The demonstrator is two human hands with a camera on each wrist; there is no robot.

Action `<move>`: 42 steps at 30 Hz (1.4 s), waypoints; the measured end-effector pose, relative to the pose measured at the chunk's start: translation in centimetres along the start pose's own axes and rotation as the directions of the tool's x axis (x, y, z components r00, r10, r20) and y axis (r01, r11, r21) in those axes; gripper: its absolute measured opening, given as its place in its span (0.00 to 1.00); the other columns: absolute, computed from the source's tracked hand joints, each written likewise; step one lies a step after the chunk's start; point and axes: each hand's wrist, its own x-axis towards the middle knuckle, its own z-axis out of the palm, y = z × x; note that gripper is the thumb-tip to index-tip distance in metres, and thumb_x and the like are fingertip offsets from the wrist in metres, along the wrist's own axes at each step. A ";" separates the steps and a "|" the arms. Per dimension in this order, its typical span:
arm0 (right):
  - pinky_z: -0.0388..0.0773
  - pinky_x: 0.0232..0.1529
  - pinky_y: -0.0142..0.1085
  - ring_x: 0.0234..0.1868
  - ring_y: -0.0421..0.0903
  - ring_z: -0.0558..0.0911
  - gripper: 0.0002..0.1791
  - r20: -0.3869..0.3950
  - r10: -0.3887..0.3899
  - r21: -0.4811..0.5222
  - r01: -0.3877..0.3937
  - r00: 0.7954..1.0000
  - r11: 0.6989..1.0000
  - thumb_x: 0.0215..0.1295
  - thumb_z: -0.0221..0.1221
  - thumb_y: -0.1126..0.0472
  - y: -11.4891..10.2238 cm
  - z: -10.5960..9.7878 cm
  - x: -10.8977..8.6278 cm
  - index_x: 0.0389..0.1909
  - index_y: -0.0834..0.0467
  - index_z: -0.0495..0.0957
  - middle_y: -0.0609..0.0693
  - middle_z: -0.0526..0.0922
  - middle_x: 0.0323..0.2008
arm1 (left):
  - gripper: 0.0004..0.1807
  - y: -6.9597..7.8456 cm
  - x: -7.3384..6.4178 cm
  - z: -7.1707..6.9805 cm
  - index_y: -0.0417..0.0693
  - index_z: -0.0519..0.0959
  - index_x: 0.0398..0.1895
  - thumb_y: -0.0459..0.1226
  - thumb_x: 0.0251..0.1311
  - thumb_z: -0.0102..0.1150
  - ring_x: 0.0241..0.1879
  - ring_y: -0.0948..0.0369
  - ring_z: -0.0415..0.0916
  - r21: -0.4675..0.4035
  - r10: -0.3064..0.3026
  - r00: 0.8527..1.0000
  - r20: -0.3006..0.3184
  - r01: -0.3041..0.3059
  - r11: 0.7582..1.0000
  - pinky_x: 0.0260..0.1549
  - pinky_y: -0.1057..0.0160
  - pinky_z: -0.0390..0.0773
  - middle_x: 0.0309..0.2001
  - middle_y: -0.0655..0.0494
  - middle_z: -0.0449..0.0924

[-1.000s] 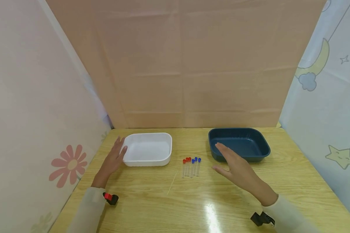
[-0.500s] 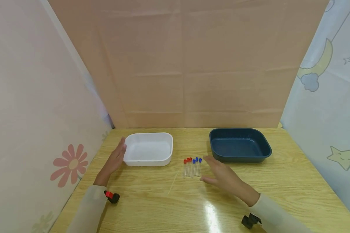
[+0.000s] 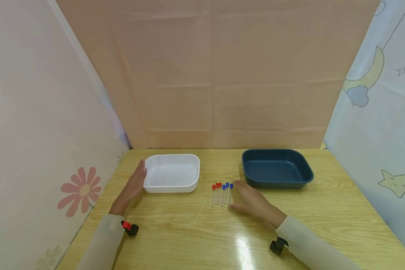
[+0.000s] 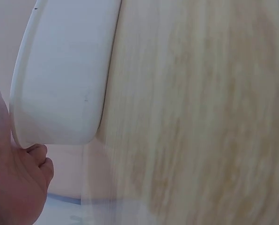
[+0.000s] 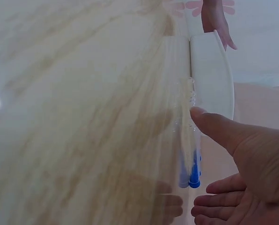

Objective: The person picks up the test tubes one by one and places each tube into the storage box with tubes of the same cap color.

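In the head view, my left hand [image 3: 131, 186] lies along the left side of a white tray [image 3: 171, 187], its fingers against or very near the rim. The left wrist view shows that hand [image 4: 18, 173] at the tray's corner. Several clear test tubes with red caps [image 3: 217, 185] and blue caps [image 3: 227, 186] lie in a row on the table, caps away from me. My right hand [image 3: 254, 203] is just right of the row, thumb and fingers apart. In the right wrist view, its thumb and fingers spread beside the nearest blue-capped tube [image 5: 194, 174], with no hold visible.
A dark blue tray [image 3: 278, 183] stands at the back right, behind the right hand. The wooden table [image 3: 175, 236] ends at a brown paper backdrop [image 3: 209, 93], with patterned cloth walls at both sides.
My right hand has moved left and towards me, from in front of the blue tray to beside the tubes. The left hand has drawn slightly closer along the white tray. The tubes look unmoved.
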 end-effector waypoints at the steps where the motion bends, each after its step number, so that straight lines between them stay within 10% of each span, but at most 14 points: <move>1: 0.71 0.66 0.57 0.71 0.65 0.68 0.50 0.008 0.005 0.007 -0.005 1.000 1.000 0.57 0.74 0.45 0.1 0.1 0.1 0.72 0.69 0.65 0.67 0.68 0.70 | 0.35 0.0 0.0 0.0 0.31 0.38 0.80 0.47 0.84 0.27 0.79 0.39 0.31 0.000 0.001 1.000 -0.001 -0.001 1.000 0.75 0.37 0.37 0.81 0.38 0.31; 42: 0.69 0.67 0.58 0.73 0.62 0.66 0.54 0.059 0.061 0.059 -0.064 0.996 0.996 0.54 0.75 0.42 1.1 0.7 1.5 0.74 0.65 0.63 0.64 0.64 0.74 | 0.35 0.1 0.3 0.7 0.29 0.40 0.79 0.48 0.84 0.26 0.79 0.39 0.33 0.006 -0.002 1.000 0.004 0.002 1.000 0.75 0.38 0.39 0.81 0.36 0.35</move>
